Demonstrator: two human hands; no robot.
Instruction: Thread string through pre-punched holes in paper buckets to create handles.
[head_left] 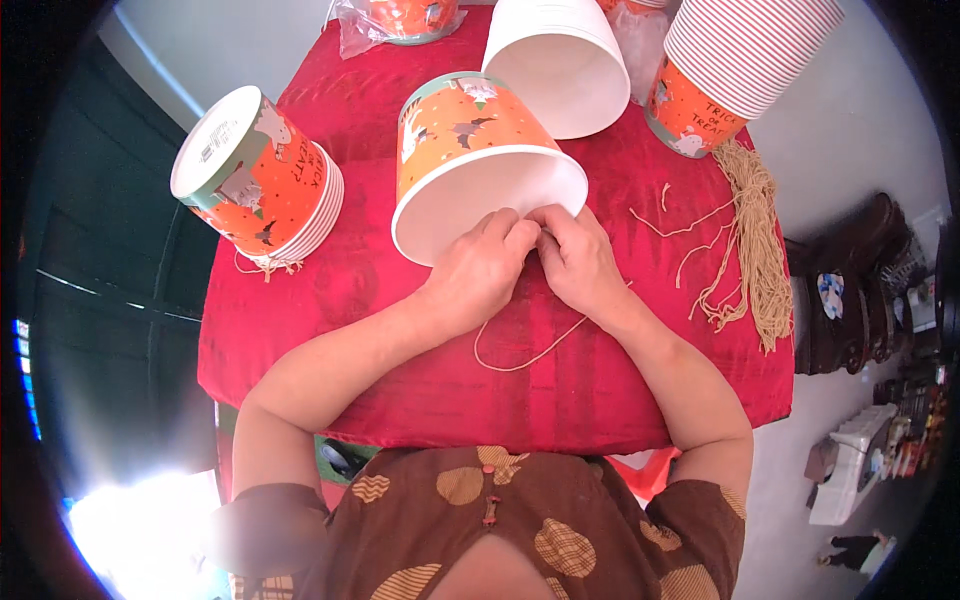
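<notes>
An orange paper bucket [470,125] with white and dark printed figures lies tipped on its side, its white mouth facing me. Both my hands meet at the lower right of its rim. My left hand [478,270] is closed in a pinch, thumb and fingers together. Against it, my right hand [578,262] pinches too, fingertips touching the left ones. From under my hands a tan string [520,368] hangs in a loose loop on the cloth. The string's end between my fingertips is hidden, so the exact grip is covered by the fingers.
A red cloth [330,350] covers the table. Stacked orange buckets [262,180] stand upside down at left. A plain white bucket [565,75] lies behind. At right are a tall bucket stack [735,70] and a bundle of tan strings [755,250]. Bagged buckets [410,20] sit far back.
</notes>
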